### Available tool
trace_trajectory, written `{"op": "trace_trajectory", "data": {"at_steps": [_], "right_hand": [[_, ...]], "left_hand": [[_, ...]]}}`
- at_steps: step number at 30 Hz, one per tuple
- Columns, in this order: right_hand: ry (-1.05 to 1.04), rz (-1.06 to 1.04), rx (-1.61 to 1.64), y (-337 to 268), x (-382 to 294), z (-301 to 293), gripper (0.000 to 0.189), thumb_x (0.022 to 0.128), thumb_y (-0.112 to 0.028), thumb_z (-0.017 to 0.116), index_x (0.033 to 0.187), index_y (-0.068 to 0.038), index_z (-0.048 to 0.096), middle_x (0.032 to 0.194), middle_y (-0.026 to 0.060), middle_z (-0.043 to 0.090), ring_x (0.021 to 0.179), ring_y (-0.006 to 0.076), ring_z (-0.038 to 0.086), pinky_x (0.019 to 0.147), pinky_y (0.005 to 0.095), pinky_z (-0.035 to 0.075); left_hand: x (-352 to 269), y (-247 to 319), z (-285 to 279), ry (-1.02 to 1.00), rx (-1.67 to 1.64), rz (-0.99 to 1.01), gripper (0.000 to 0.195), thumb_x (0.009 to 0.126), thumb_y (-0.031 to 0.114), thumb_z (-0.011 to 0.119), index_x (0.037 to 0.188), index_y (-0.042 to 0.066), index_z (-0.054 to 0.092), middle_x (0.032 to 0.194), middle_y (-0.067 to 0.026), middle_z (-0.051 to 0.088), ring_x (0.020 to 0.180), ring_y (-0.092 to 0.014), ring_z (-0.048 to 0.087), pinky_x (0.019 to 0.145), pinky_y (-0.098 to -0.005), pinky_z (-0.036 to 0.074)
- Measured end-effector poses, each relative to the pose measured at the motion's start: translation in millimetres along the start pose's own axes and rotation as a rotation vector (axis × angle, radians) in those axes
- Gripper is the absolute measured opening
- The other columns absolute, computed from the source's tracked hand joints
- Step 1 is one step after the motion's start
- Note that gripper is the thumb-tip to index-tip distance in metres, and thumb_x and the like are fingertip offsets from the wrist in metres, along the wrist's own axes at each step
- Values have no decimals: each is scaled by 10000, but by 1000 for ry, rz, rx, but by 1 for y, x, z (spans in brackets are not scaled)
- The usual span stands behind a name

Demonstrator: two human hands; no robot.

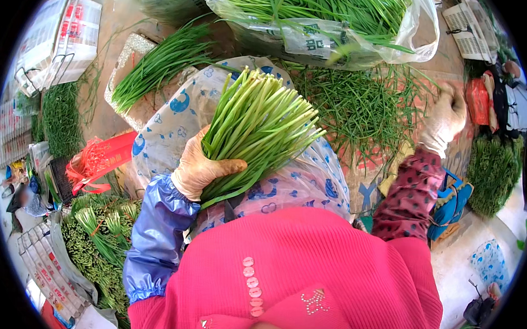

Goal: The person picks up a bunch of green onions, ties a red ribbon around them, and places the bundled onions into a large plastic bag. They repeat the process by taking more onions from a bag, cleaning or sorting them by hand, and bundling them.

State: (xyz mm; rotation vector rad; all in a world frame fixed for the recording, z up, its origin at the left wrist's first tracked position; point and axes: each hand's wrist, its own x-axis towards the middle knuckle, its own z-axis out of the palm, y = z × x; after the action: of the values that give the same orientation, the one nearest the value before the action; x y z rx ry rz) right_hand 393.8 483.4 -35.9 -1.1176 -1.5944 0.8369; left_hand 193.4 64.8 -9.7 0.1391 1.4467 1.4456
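Observation:
My left hand (202, 166), in a stained pale glove, is closed around a thick bundle of green garlic chives (258, 125), cut ends pointing up and away from me. The bundle is over my lap, which a clear plastic sheet with blue prints (169, 109) covers. My right hand (446, 114), also gloved, is out to the right with its fingers curled, near the end of a thin green stalk; whether it grips that stalk I cannot tell. Loose green trimmings (361, 107) lie on the ground between my hands.
An open plastic bag of chives (320, 40) stands ahead. A smaller pile of chives (162, 61) rests on a patterned pad. Red ties (91, 163) hang at left, above stacked bundles (100, 237). White plastic crates (61, 40) stand at far left, with more bundles (494, 172) at far right.

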Motion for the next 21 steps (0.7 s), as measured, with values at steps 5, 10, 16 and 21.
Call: {"op": "trace_trajectory", "data": {"at_steps": [5, 10, 16, 21], "right_hand": [[-337, -40, -885, 28, -32, -40, 238, 820, -143, 696, 1008, -9, 636, 936, 136, 685, 850, 233, 664, 781, 350, 511], [-1342, 220, -2, -10, -152, 18, 975, 652, -213, 864, 1464, -64, 344, 1458, 136, 448, 1313, 256, 466, 1100, 343, 367], [-1378, 538, 1002, -76, -195, 88, 1336, 581, -380, 936, 1551, -129, 52, 1498, 113, 372, 1360, 243, 373, 1129, 414, 313], [-1275, 682, 1309, -121, -194, 101, 1321, 562, -478, 907, 1552, -170, 90, 1490, 164, 358, 1351, 286, 392, 1109, 443, 349]], "left_hand": [[-1, 2, 0, -1, -17, 8, 711, 656, -3, 856, 1289, -5, 531, 1202, -72, 642, 1077, -147, 589, 978, -315, 453], [-5, 3, -4, -24, -42, 9, 742, 639, -24, 859, 1302, -2, 525, 1223, -67, 631, 1110, -151, 575, 1001, -312, 432], [-5, 4, -2, -144, 65, 40, 883, 668, 31, 864, 1418, 15, 397, 1280, -69, 600, 1160, -145, 546, 1019, -307, 417], [-1, 6, 1, -184, 405, 80, 895, 701, 160, 854, 1443, 53, 365, 1259, -124, 615, 1166, -213, 579, 985, -320, 442]]}}
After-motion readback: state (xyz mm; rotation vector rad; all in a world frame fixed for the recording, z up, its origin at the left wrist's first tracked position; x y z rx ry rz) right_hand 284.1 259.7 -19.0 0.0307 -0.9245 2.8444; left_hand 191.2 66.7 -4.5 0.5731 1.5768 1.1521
